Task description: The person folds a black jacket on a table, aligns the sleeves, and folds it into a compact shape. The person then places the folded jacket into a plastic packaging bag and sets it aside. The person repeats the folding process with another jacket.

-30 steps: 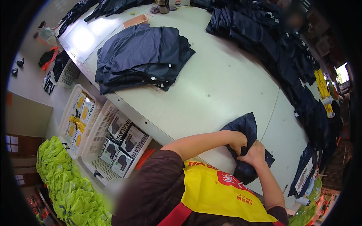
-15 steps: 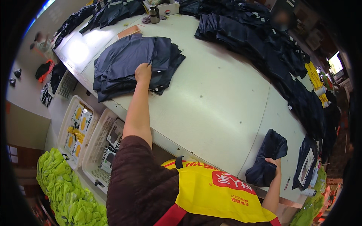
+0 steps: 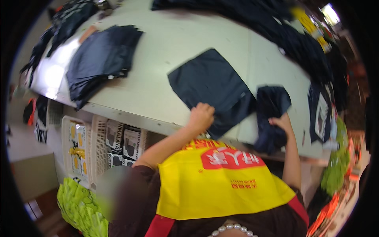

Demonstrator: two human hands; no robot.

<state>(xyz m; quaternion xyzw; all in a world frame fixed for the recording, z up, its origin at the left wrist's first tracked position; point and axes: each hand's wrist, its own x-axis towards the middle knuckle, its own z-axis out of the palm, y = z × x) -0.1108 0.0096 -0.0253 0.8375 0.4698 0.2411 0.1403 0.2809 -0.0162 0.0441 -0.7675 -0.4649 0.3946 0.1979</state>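
Note:
A flat, roughly square dark navy fabric piece (image 3: 215, 81) lies on the pale worktable (image 3: 189, 31) in front of me. My left hand (image 3: 202, 117) is closed on its near edge, fingers bent over the cloth. To its right, my right hand (image 3: 281, 121) grips a bunched navy cloth bundle (image 3: 272, 102), with the thumb showing on top. The bundle stands close to the right corner of the flat piece; whether they touch is hard to tell. Farther left rests a stack of similar navy fabric pieces (image 3: 104, 55), fanned unevenly.
Dark garments (image 3: 252, 12) heap along the far side. Printed packets (image 3: 319, 112) lie at the right end beside a pen (image 3: 303, 137). Below the table's left edge stand two white baskets (image 3: 98, 146) of packages, with lime-green fabric (image 3: 81, 205) beside them.
My left hand has come from the stack toward me with one navy piece, now flat before me. My right hand stays on the bundle. The view has shifted to the right.

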